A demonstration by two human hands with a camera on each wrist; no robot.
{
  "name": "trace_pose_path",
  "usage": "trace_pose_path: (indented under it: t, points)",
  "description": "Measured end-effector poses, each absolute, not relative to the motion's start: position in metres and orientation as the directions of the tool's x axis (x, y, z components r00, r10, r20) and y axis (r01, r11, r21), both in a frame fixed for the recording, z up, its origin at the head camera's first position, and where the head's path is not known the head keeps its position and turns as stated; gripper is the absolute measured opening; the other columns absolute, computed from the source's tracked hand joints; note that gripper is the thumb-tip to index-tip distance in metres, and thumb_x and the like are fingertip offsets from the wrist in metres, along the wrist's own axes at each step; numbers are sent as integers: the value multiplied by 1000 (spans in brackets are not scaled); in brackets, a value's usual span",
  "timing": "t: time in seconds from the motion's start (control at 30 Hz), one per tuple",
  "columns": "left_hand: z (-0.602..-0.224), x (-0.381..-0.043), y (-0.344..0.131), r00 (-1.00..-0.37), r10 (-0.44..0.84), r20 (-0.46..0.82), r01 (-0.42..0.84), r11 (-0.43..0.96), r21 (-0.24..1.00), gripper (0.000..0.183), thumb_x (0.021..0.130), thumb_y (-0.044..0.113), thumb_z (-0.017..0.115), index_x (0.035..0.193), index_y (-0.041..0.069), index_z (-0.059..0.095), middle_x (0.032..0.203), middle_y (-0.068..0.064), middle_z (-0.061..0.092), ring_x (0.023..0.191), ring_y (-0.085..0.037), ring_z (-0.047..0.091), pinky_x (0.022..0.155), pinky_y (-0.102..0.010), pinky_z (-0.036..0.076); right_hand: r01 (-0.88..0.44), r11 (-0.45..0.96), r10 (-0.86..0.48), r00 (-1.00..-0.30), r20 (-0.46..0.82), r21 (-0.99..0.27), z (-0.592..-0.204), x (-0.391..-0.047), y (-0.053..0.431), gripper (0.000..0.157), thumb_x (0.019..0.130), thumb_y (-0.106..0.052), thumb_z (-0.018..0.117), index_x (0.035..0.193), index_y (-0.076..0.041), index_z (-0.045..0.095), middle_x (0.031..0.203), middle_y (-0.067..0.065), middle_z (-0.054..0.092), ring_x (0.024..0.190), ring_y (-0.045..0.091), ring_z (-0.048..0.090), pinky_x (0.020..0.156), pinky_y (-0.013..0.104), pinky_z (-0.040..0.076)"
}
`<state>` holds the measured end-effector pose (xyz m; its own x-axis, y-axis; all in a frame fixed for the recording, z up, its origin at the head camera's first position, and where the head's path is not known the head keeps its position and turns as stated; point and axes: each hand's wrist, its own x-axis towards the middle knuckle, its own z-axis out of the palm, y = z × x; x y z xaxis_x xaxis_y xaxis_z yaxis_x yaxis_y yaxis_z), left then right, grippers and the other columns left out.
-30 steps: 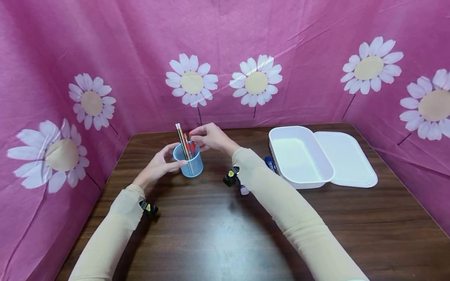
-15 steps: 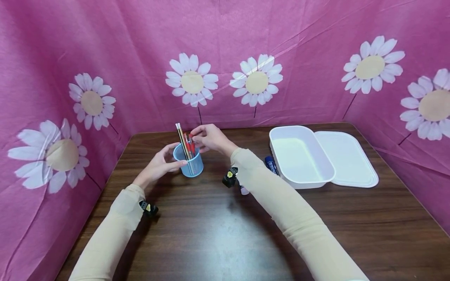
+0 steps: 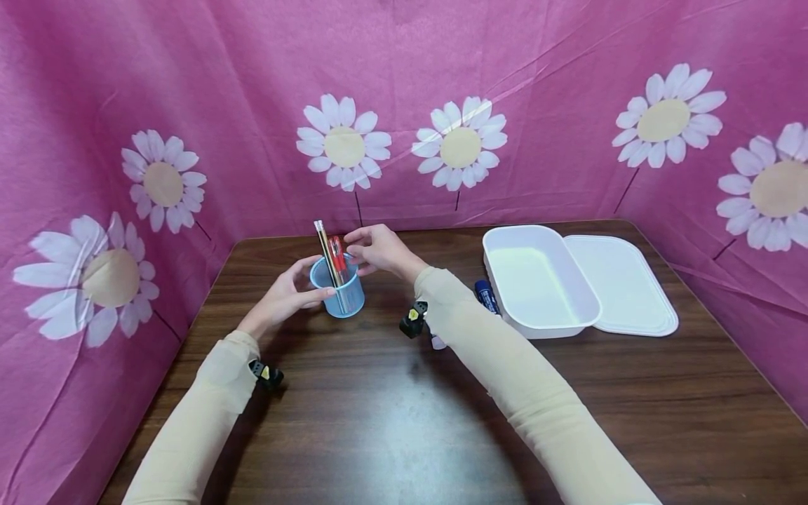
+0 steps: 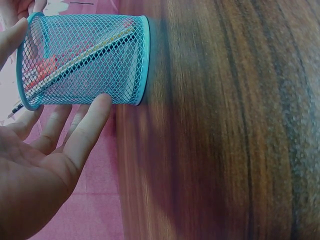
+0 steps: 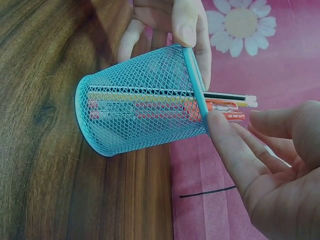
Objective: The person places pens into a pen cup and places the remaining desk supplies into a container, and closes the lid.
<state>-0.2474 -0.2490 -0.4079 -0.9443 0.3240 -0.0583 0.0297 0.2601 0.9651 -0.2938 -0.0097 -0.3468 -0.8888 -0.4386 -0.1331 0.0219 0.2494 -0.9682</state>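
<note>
A light blue mesh pencil cup (image 3: 346, 303) stands upright on the table. My left hand (image 3: 284, 298) grips it, thumb at the front of the rim and fingers round the far side. In the left wrist view, fingers lie along the mesh of the cup (image 4: 100, 55). Pencils (image 3: 322, 238) with striped sides and white ends lean in the cup beside red gel pens (image 3: 337, 254). My right hand (image 3: 381, 250) is at the right of the rim with relaxed fingers. In the right wrist view, one fingertip (image 5: 216, 120) touches the rim, and the thumb is apart from the pens.
A white rectangular box (image 3: 562, 330) without its cover stands on the right, its white lid (image 3: 640, 287) lying beside it. A dark blue tube (image 3: 486, 296) lies left of the box. A pale lilac end (image 3: 438, 343) shows beneath the right sleeve. A pink flowered curtain (image 3: 404, 63) hangs behind the table.
My right fingers have let go of a red pen, which now stands in the cup with the others, and have drawn slightly right. My left hand keeps its hold on the cup.
</note>
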Motion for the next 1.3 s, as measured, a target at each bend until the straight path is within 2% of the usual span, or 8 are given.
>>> trace_pose_path:
  t: [0.27,0.43,0.63,0.73,0.83,1.0,1.1,1.3]
  points:
    - [-406,-247,-248,-946,317,-59,33,277,960,82,90,22,81,156,13,34,141,-18,49,119,-30,55,93,-53,55,5,212,-470,-876,-106,-977,-347,-291,-7,35,102,-6,61,137,1,58,127,24,63,109,37,67,79,44,62]
    - [-397,-247,-247,-950,312,-5,136,427,894,88,88,29,82,157,9,31,139,-20,51,121,-32,53,103,-52,48,-115,224,-515,-857,-18,-968,-339,-281,3,38,102,-10,63,138,-1,58,127,21,64,111,37,66,74,36,63]
    - [-377,-238,-233,-904,326,276,423,597,682,90,82,24,87,153,1,37,145,-23,47,133,-39,42,110,-57,35,-294,295,-527,-844,102,-909,-320,-255,38,40,100,-16,67,139,-7,58,126,11,67,107,23,68,78,34,62]
    - [-367,-230,-218,-828,343,443,554,623,553,78,81,22,87,146,2,49,142,-21,49,129,-39,42,107,-57,36,-394,382,-531,-834,150,-836,-311,-236,68,46,100,-21,68,143,-10,56,129,8,66,112,21,66,87,36,60]
    - [-360,-220,-197,-775,381,504,622,600,503,68,83,22,85,142,5,55,137,-17,52,123,-36,47,103,-52,40,-471,465,-521,-830,199,-750,-307,-216,106,52,98,-25,70,146,-13,53,133,7,65,122,22,62,99,40,53]
    - [-364,-211,-160,-826,435,359,554,510,658,63,88,23,82,143,7,53,130,-14,56,112,-34,57,93,-46,51,-517,549,-470,-841,269,-656,-308,-186,180,57,96,-23,73,148,-10,51,137,12,62,126,29,58,95,45,56]
    - [-377,-210,-136,-867,453,210,434,476,765,63,91,27,79,144,8,51,136,-15,55,118,-35,58,99,-49,51,-526,607,-406,-850,337,-596,-317,-168,230,58,93,-17,77,144,-4,53,134,18,62,116,34,63,84,33,60]
    - [-408,-208,-99,-888,456,-56,168,436,884,71,91,30,79,149,8,45,144,-20,51,119,-34,59,90,-47,57,-379,708,-210,-918,336,-596,-352,-136,317,69,86,-14,84,145,-1,52,139,24,53,109,13,59,75,7,50]
